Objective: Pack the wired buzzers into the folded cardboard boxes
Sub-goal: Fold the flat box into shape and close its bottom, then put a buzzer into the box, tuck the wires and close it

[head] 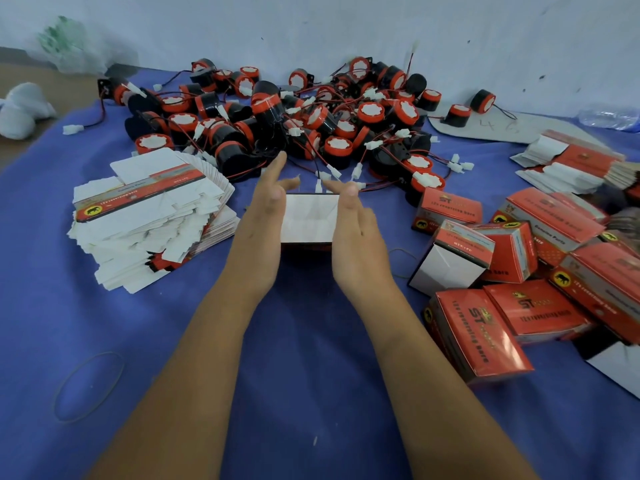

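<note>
Left hand (266,216) lies with straight fingers flat against the left side of a cardboard box (309,218); the fingers point away from the person, toward the buzzer heap. Right hand (355,233) presses the right side of the same box in the same manner, thumb near the far upper corner. Between the two palms the box sits at the centre of the blue cloth (311,393) that covers the desk, with its white face turned upward. At far left a white bundle (22,109) and a clear plastic bag (69,46) lie near the wall. A rubber band (88,386) lies on the cloth near the left forearm. Left of the hands is a fanned stack of flat boxes (152,216), white and red. Behind the hands is a heap of buzzers (298,112), black and red, with red-and-black wires and white plugs tangled among them. Right of the hands, folded red boxes (512,282) lie piled at various angles. Further back on the right is a second stack of flat boxes (575,164), with a plastic bottle (609,117) beyond it.
</note>
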`<state>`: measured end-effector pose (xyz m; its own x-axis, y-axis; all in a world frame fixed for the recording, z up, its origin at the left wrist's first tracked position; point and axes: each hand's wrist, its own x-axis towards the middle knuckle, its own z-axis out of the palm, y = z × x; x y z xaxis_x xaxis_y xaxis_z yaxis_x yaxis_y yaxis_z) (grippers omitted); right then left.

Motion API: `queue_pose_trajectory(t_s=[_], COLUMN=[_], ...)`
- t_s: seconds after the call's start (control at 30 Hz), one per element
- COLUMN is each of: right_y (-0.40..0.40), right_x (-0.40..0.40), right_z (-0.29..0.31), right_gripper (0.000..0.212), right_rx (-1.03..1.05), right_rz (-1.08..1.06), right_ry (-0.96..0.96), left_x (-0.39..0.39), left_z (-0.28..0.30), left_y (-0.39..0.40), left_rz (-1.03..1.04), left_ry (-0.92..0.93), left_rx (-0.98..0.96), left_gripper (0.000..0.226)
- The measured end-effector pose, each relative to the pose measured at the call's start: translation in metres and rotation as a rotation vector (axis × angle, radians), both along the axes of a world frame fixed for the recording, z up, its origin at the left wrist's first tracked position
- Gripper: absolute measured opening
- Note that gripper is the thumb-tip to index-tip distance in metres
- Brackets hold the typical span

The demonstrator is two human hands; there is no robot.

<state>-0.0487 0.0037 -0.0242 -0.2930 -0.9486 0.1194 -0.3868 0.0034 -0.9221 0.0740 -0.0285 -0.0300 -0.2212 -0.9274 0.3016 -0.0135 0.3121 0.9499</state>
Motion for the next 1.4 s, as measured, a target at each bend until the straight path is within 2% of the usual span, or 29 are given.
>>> queue_pose_trajectory(t_s=[0.07,0.13,0.17,0.2,0.3,0.37,0.43,0.5,0.53,0.67,0.73,0.87,0.97,1.03,1.13,1.4], right_y=[0.001,-0.001,-0.002,-0.003,-0.004,-0.007,-0.018,-0.037,-0.047,-0.074,-0.078,-0.085,-0.088,-0.089,-0.088,-0.08], right_x=[0.003,0.005,0.005,0.004,0.001,0.001,0.0,-0.007,-0.014,-0.045,-0.061,-0.082,-0.094,-0.1,-0.103,-0.083], right_z=[0.003,0.007,0.007,0.006,-0.002,-0.004,-0.004,-0.002,-0.001,-0.004,-0.008,-0.006,-0.003,-0.002,-0.001,-0.007], right_gripper=[0.047,0.023,0.012,0.009,0.025,0.035,0.041,0.044,0.045,0.052,0.055,0.061,0.072,0.069,0.044,0.035], right_rx=[-0.025,-0.12,-0.169,-0.207,-0.269,-0.308,-0.31,-0.277,-0.259,-0.133,-0.053,0.049,0.278,0.382,0.338,0.11], right_rz=[0.015,-0.004,-0.01,-0.011,0.044,0.108,0.045,-0.128,-0.204,-0.327,-0.436,-0.613,-0.677,-0.685,-0.68,-0.458], right_ry=[-0.144,-0.337,-0.419,-0.437,-0.372,-0.4,-0.41,-0.302,-0.181,0.584,0.793,0.782,0.788,0.816,0.868,0.978], left_x=[0.0,-0.003,-0.004,-0.005,-0.006,-0.007,-0.009,-0.011,-0.011,-0.009,-0.007,-0.006,-0.005,-0.005,-0.006,-0.008], left_z=[-0.001,-0.001,-0.002,-0.003,-0.01,-0.013,-0.015,-0.018,-0.019,-0.024,-0.025,-0.025,-0.024,-0.023,-0.022,-0.024], left_y=[0.001,-0.001,-0.003,-0.004,-0.01,-0.014,-0.019,-0.023,-0.023,-0.025,-0.027,-0.028,-0.027,-0.026,-0.025,-0.029], left_rz=[-0.014,-0.009,-0.003,-0.013,-0.026,0.071,0.206,0.292,0.304,0.31,0.329,0.343,0.345,0.328,0.306,0.284], left_ry=[0.041,0.065,0.069,0.081,0.084,0.088,0.093,0.105,0.087,-0.058,-0.108,-0.134,-0.165,-0.181,-0.202,-0.189], left_rx=[-0.052,-0.082,-0.063,-0.016,0.13,0.177,0.162,0.149,0.143,0.099,0.078,0.072,0.069,0.082,0.089,0.084], left_gripper=[0.064,0.051,0.052,0.057,0.049,0.04,0.044,0.045,0.045,0.054,0.06,0.063,0.062,0.061,0.065,0.066])
